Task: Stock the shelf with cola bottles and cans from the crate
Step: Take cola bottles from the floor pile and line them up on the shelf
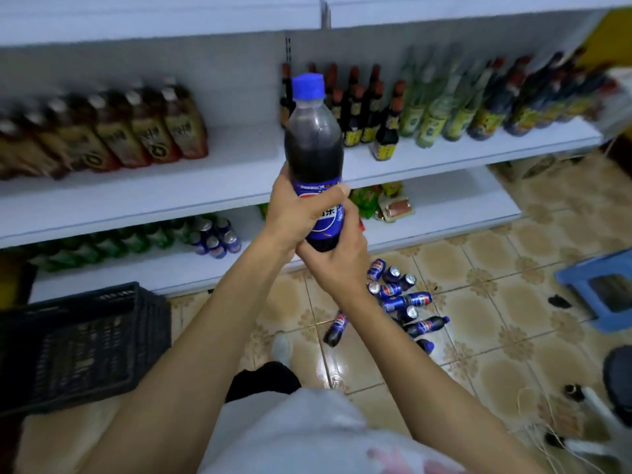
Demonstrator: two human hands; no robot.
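Note:
I hold a cola bottle [314,148] upright in front of the white shelf [239,172]; it has a blue cap and a blue label. My left hand [294,213] wraps the label from the left. My right hand [337,260] cups the bottle's base from below. On the floor beneath my arms lie several blue cola cans and bottles [398,299] in a loose pile. A few blue cans [215,236] stand on the lower shelf. The black plastic crate [78,347] sits on the floor at the left.
The middle shelf holds brown drink bottles [136,131] at left and dark sauce bottles [369,107] plus green bottles [441,111] at right. Green bottles [113,244] line the lower shelf. A blue stool [602,285] stands at right on the tiled floor.

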